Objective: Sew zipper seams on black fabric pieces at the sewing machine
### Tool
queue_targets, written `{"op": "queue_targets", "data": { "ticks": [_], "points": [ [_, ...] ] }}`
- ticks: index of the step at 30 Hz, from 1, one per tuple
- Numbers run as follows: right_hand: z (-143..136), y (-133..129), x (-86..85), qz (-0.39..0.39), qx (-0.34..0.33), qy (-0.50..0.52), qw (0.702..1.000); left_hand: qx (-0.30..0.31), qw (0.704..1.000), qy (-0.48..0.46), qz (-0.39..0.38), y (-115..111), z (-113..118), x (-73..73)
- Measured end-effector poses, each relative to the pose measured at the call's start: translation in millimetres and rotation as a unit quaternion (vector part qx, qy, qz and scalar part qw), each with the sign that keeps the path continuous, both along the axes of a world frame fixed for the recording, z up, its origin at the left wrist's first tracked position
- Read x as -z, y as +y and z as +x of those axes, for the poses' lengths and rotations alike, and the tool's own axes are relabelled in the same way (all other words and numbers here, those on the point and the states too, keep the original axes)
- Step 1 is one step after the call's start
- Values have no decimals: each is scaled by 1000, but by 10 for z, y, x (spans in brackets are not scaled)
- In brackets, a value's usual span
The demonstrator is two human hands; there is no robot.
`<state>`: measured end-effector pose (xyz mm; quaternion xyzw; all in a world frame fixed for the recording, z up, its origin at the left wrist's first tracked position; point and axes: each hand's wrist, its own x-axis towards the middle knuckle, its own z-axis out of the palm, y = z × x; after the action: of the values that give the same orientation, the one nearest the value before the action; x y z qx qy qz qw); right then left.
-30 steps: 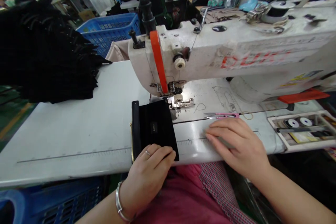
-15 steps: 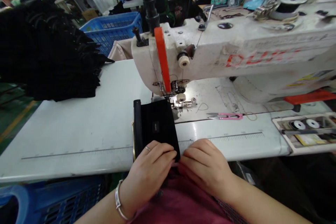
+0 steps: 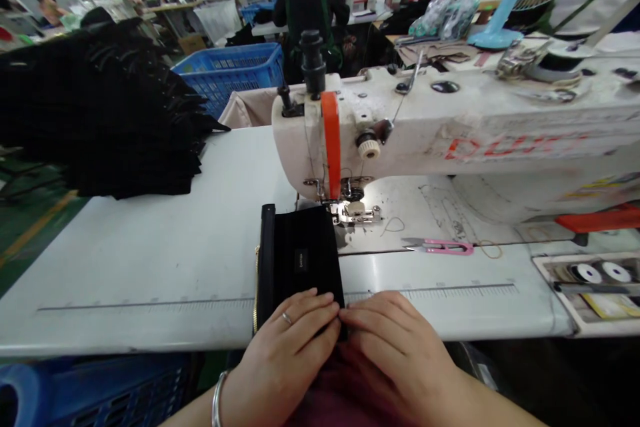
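A black fabric piece (image 3: 313, 247) with a small label and a gold zipper along its left side lies on the white table, its far right corner at the sewing machine's presser foot (image 3: 355, 215). My left hand (image 3: 293, 347), with a ring and a bracelet, grips the near end of the piece, fingers pressed together on top. Against its near right corner, my right hand (image 3: 395, 340) has its fingers together, pinching the edge. Both thumbs are hidden. The fingertips of the two hands almost touch.
The sewing machine (image 3: 425, 123) spans the right. Pink snips (image 3: 450, 247) lie below its arm, beside a bobbin tray (image 3: 600, 287). A black fabric stack (image 3: 115, 113) stands left. Behind are a blue basket (image 3: 235, 67) and a person (image 3: 313, 0); another blue basket (image 3: 125, 393) sits below the table.
The view has tilted up, so the table and machine sit lower in the picture. My left fingers have flattened and straightened over the fabric; my right hand remains at the corner.
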<state>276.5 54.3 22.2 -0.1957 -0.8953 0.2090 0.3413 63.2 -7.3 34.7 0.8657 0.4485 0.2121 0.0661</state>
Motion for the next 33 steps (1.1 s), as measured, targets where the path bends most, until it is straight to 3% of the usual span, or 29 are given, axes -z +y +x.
{"op": "queue_targets", "data": {
  "ticks": [5, 11, 16, 23, 33],
  "points": [
    [5, 50, -48, 40, -21, -24, 999, 40, 999, -10, -10, 38, -98, -10],
    [-16, 124, -58, 71, -25, -21, 997, 40, 998, -37, -22, 116, -112, -60],
    [-64, 238, -130, 33, -54, -65, 996, 32, 999, -30, -26, 266, -142, -154],
    [-136, 393, -164, 26, -55, -75, 995, 52, 997, 26, -60, 440, -242, -85],
    [-213, 614, -147, 23, -29, -110, 993, 82, 996, 28, -16, 749, -328, -88]
  ]
}}
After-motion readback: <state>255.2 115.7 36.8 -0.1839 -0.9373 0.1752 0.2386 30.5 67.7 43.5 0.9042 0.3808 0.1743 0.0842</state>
